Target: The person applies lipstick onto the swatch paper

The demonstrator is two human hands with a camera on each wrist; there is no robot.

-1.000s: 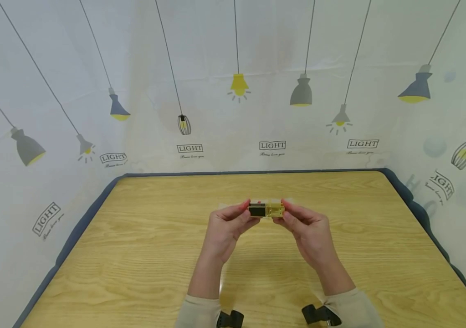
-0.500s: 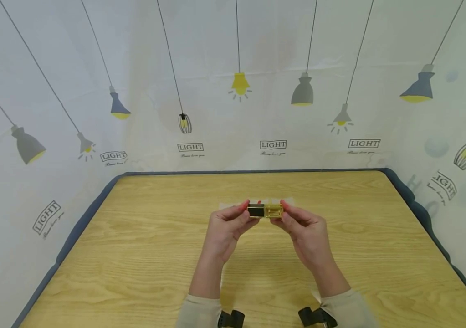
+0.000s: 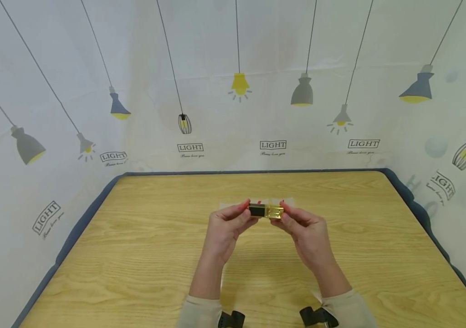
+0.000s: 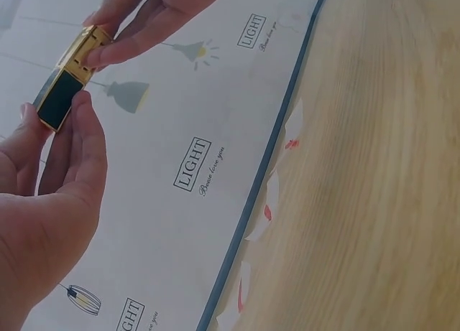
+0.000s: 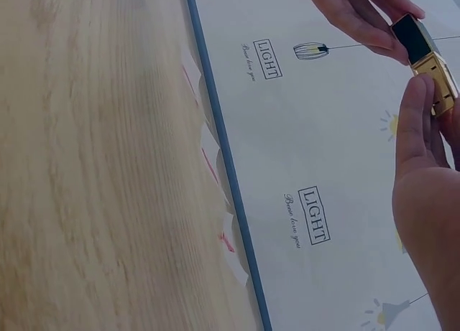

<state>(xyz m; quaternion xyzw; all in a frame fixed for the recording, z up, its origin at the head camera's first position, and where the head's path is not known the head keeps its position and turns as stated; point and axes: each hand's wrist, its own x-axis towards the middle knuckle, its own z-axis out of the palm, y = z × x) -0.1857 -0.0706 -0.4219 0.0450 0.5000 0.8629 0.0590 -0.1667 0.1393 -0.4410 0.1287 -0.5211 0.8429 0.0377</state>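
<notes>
A small box-shaped lipstick (image 3: 257,210), black at one end and gold at the other, is held level above the table between both hands. With thumb and fingertips, my left hand (image 3: 224,232) pinches its black end. The right hand (image 3: 309,234) grips the gold end the same way. In the left wrist view, the lipstick's black side (image 4: 60,101) faces the camera and its gold part has small dark slots. From the right wrist, fingertips of the right hand (image 5: 431,216) cover some of the gold part.
Paper strips (image 4: 267,207) with red marks lie along the far edge of the wooden table (image 3: 134,255), partly behind the hands in the head view. A blue-edged white sheet (image 3: 233,132) printed with lamps surrounds the table's back and sides. Each wrist wears a black strap device (image 3: 233,319).
The right hand and forearm have shifted slightly left since a second ago. Both hands keep their grip on the lipstick, whose gold end catches the light a little differently.
</notes>
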